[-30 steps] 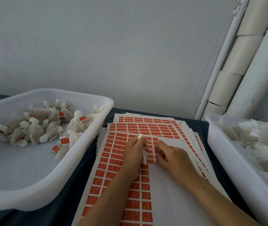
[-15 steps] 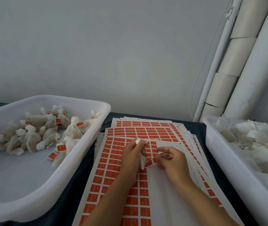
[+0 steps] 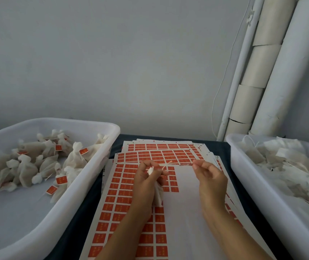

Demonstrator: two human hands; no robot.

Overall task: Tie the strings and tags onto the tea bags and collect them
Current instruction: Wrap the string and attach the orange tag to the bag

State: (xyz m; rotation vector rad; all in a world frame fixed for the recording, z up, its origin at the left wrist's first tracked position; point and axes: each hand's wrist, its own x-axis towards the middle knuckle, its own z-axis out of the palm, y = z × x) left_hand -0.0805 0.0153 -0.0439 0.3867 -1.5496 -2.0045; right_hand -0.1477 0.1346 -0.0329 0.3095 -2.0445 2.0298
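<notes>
Now | left hand (image 3: 146,182) grips tea bag (image 3: 157,195), neck up | right hand (image 3: 209,177) pinches tag (image 3: 186,163), right of bag | string runs sideways between them

Smooth white plastic tub (image 3: 101,158), thin gauzy tea bags (image 3: 74,160), matt paper sheets (image 3: 183,212).

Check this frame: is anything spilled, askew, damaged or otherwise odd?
Nothing is spilled or damaged. The sticker sheets are fanned unevenly rather than squared, and the top sheet has a bare patch where tags were peeled. Finished bags stay inside the left tub.
</notes>
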